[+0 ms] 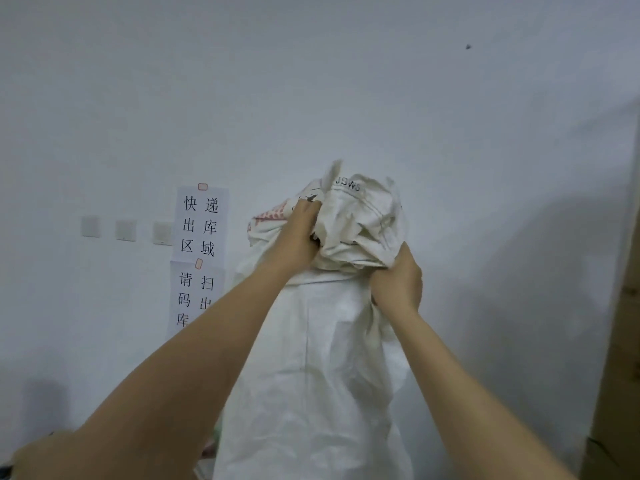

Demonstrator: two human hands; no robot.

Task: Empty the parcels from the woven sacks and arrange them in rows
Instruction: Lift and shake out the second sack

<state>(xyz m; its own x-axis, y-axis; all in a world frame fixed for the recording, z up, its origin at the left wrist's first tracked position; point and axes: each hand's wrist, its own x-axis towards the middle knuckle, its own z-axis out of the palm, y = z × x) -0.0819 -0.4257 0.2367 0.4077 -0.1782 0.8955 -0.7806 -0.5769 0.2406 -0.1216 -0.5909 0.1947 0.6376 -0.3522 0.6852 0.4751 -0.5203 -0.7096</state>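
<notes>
A white woven sack point(311, 368) hangs upright in front of me, held up at arm's length before the wall. Its bunched top end point(356, 216) carries black lettering and a red print. My left hand point(299, 233) grips the bunched fabric on the left side. My right hand point(398, 282) grips a fold of the sack a little lower on the right. The sack's lower part runs out of the bottom of the view. No parcel shows.
A pale wall point(346, 81) fills the background. Two paper signs point(201, 223) with black characters hang on it, left of the sack, beside three wall switches point(124, 230). Brown cardboard boxes point(620, 375) stand at the right edge.
</notes>
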